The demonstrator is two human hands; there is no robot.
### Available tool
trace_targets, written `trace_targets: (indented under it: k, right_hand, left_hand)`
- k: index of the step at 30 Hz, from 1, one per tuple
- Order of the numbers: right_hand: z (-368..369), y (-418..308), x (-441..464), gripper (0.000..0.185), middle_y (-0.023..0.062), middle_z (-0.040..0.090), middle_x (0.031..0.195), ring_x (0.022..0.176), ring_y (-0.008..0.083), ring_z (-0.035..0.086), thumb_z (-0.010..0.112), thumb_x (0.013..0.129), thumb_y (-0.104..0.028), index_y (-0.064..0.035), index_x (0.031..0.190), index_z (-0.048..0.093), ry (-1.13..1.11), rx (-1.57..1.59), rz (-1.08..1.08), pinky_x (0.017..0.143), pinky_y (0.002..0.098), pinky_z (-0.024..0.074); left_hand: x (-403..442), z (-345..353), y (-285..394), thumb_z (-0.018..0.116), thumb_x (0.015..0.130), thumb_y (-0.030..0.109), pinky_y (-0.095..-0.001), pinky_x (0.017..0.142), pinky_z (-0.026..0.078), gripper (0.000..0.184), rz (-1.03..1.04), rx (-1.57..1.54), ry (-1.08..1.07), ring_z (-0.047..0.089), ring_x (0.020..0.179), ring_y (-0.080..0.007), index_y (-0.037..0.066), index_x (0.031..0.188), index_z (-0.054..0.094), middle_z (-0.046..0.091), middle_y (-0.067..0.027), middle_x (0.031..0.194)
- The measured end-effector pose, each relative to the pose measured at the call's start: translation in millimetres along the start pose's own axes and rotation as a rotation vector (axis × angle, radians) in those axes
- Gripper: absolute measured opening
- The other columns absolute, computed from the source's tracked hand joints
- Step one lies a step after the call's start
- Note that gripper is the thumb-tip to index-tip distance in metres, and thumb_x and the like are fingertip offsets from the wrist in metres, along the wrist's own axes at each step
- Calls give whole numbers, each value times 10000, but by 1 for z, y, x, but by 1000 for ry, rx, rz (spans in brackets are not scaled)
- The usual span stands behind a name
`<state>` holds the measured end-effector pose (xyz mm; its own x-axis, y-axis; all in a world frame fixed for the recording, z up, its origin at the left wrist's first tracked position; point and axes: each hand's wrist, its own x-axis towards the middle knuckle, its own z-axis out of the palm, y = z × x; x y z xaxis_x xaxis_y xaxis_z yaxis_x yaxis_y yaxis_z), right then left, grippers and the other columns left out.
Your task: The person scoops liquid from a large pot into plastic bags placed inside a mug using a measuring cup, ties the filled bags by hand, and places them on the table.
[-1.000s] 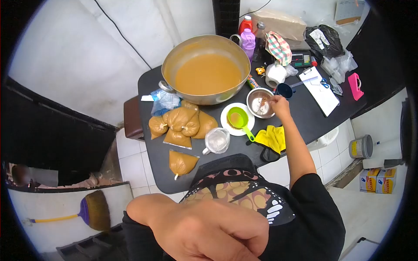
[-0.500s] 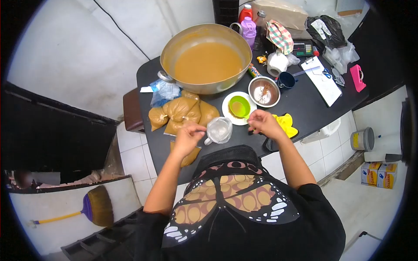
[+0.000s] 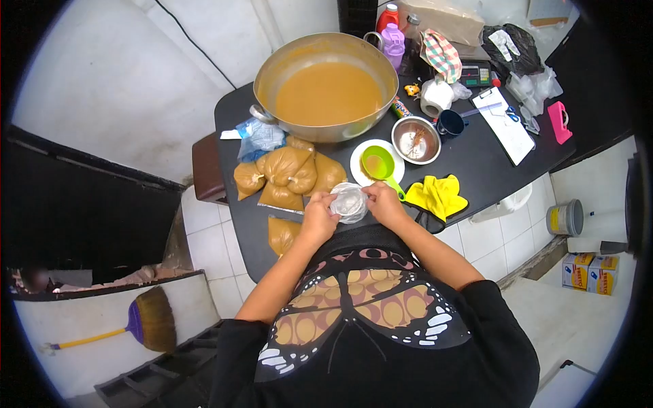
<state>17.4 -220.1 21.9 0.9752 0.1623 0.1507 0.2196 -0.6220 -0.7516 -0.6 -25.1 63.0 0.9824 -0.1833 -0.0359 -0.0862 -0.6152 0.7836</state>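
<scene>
A clear plastic bag (image 3: 349, 205) lines a see-through cup with a handle, standing near the table's front edge; its handle is hidden now. My left hand (image 3: 320, 216) pinches the bag at the cup's left rim. On the opposite side, my right hand (image 3: 386, 205) is closed on the bag's edge. Just beyond the cup, a green scoop (image 3: 378, 162) with brown liquid in it rests on a white plate (image 3: 356, 175). Several tied bags of brown liquid (image 3: 282, 166) lie to the left, and another filled bag (image 3: 282, 234) lies nearer me by my left forearm.
A large metal pot (image 3: 326, 92) of brown liquid stands at the back. Right of the plate are a steel bowl (image 3: 415, 141), a dark mug (image 3: 450, 123) and yellow gloves (image 3: 435, 197). A clipboard (image 3: 502, 126) lies farther right. Blue plastic (image 3: 262, 139) is at the left.
My right hand has moved left from beside the scoop's handle to the cup's rim. My left hand has moved right onto the bag's edge. The scoop stays on the plate.
</scene>
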Motion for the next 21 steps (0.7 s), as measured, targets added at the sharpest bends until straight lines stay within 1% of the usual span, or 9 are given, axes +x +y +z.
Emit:
trace_targets:
  k: [4, 6, 7, 10, 12, 13, 15, 19, 21]
  right_hand:
    - [0, -4, 2, 267, 119, 567, 753, 637, 205, 560, 599, 675, 46, -31, 924, 661, 13, 147, 56, 601, 291, 454]
    - [-2, -7, 6, 267, 114, 560, 756, 631, 208, 553, 595, 679, 54, -36, 922, 661, 18, 223, 52, 599, 288, 451]
    - [-1, -3, 8, 266, 113, 564, 769, 640, 208, 556, 593, 682, 56, -35, 922, 663, 15, 201, 28, 605, 287, 452]
    - [7, 10, 12, 265, 107, 577, 795, 666, 206, 562, 590, 689, 60, -33, 925, 667, 18, 163, -37, 623, 282, 454]
    - [12, 15, 15, 266, 100, 584, 795, 681, 201, 563, 590, 694, 57, -33, 930, 670, 39, 171, -71, 637, 276, 454]
    - [14, 17, 17, 272, 112, 593, 796, 686, 217, 572, 595, 691, 54, -42, 933, 674, 23, 182, -47, 644, 287, 460]
    - [17, 22, 18, 283, 135, 610, 797, 696, 249, 588, 605, 686, 46, -59, 938, 682, -12, 203, 6, 656, 308, 470]
    - [26, 36, 20, 279, 140, 607, 768, 697, 241, 593, 609, 703, 22, -59, 962, 675, -84, 224, 67, 665, 312, 471]
    - [27, 39, 19, 277, 140, 608, 766, 694, 238, 594, 610, 710, 17, -62, 969, 673, -108, 201, 89, 666, 313, 470]
  left_hand:
    - [2, 6, -12, 699, 594, -72, -298, 673, 485, 533, 31, 31, 29, 578, 676, -219, -46, 1109, 562, 539, -153, 1027]
    - [2, 8, -17, 713, 584, -68, -273, 645, 489, 583, 7, 4, 36, 571, 650, -179, -44, 1140, 540, 524, -135, 1027]
    - [4, 9, -17, 720, 579, -65, -261, 631, 491, 608, -2, -10, 42, 568, 637, -159, -43, 1156, 529, 517, -125, 1027]
    - [7, 8, -20, 732, 571, -64, -263, 631, 493, 624, -5, -34, 6, 577, 640, -165, -54, 1157, 518, 505, -125, 1008]
    - [10, 4, -19, 743, 562, -56, -265, 631, 494, 631, -50, -52, -47, 579, 648, -166, -51, 1151, 515, 503, -123, 994]
    - [12, 1, -19, 749, 558, -52, -266, 631, 494, 634, -72, -60, -69, 581, 652, -166, -50, 1147, 514, 502, -122, 988]
    - [17, 3, -29, 764, 552, -24, -268, 630, 491, 650, -34, -40, -69, 575, 660, -163, -38, 1149, 509, 501, -116, 978]
    - [20, 3, -43, 782, 554, 47, -271, 627, 476, 667, 29, 5, -94, 554, 682, -154, -10, 1158, 503, 502, -102, 949]
    - [21, 2, -42, 795, 533, 83, -318, 782, 443, 663, -22, -31, -113, 548, 861, -236, 2, 1131, 519, 537, -126, 967]
